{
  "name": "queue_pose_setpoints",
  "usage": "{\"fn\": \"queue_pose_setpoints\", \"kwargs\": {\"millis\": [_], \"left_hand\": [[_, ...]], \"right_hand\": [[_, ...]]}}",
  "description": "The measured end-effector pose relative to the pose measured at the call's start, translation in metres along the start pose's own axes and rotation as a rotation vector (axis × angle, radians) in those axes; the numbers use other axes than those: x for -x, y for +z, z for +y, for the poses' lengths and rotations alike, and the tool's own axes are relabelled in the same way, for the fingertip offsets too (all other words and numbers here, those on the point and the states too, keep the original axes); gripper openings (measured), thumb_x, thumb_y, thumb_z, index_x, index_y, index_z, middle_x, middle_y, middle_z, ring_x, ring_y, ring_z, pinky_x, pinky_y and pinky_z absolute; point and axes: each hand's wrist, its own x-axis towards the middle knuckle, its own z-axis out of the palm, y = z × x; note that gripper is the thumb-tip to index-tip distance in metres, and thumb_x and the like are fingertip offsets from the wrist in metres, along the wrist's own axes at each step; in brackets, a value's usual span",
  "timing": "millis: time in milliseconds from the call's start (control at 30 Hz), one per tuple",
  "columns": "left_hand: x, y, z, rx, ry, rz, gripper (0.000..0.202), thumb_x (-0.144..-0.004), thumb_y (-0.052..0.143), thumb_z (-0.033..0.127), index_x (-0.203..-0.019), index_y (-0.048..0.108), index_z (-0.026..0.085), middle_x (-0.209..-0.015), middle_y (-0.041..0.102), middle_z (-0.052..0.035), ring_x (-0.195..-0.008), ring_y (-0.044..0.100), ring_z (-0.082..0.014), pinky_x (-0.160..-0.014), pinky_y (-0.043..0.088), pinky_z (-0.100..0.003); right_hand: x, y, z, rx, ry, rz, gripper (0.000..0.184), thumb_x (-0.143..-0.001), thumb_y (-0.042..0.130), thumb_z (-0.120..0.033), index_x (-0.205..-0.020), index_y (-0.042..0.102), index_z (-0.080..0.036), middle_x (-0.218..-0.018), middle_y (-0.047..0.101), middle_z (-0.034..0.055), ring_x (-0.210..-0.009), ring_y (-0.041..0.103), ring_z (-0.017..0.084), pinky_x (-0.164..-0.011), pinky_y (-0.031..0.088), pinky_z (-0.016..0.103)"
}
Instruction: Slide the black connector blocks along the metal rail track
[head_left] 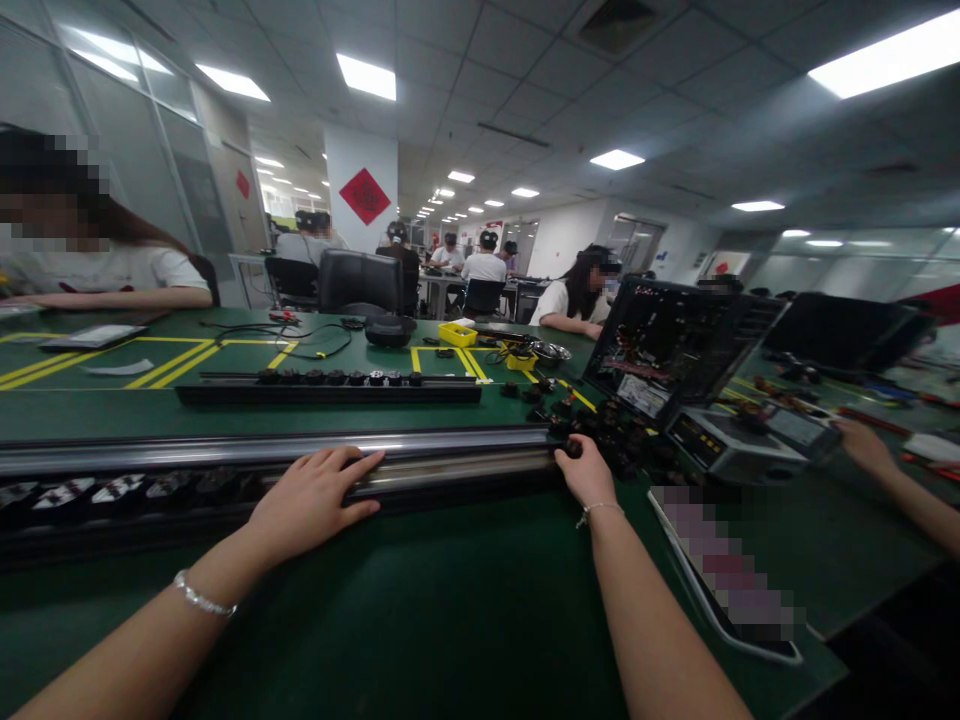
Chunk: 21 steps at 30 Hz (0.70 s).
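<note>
A long black and silver metal rail (pixel 457 465) lies across the table in front of me. Black blocks (pixel 120 488), some with shiny tops, sit in a row in its left part. My left hand (pixel 311 505) rests over the rail's middle, with fingers stretched out and thumb apart. At the rail's right end, my right hand (pixel 589 475) has thumb and fingers closed around a small black part (pixel 574 449), whose shape is mostly hidden. Loose black parts (pixel 626 435) lie in a heap just beyond that hand.
Behind lies a shorter black rail (pixel 330 393) carrying similar blocks. An opened computer case (pixel 660 345) and a metal box (pixel 731 445) stand right, near a tablet-like device (pixel 724 580). Another person's hand (pixel 862 445) reaches in at right. Yellow trays (pixel 457 335) and cables lie farther back.
</note>
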Motion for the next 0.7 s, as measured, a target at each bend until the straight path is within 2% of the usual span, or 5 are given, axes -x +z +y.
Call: {"fn": "queue_pose_setpoints", "kwargs": {"millis": [300,700], "left_hand": [[0.0,-0.001,0.001,-0.002,0.002,-0.006,0.068,-0.077,0.036,0.068,-0.138,0.032,0.037,-0.132,0.049,-0.0043,-0.118,0.045,-0.0276,-0.098,0.034,-0.044],[0.001,0.0,0.0,0.029,-0.003,0.0,0.068,-0.076,0.038,0.068,-0.137,0.034,0.037,-0.131,0.049,-0.0045,-0.117,0.045,-0.0278,-0.098,0.033,-0.044]], "right_hand": [[-0.007,-0.004,0.007,0.009,0.053,0.018,0.043,-0.077,0.052,-0.036,-0.115,0.057,-0.016,-0.103,0.066,0.0106,-0.098,0.06,0.024,-0.082,0.045,0.031],[-0.01,-0.004,0.012,0.016,0.037,0.059,0.041,-0.076,0.053,-0.037,-0.111,0.06,-0.017,-0.096,0.067,0.0094,-0.092,0.062,0.022,-0.079,0.046,0.03]]}}
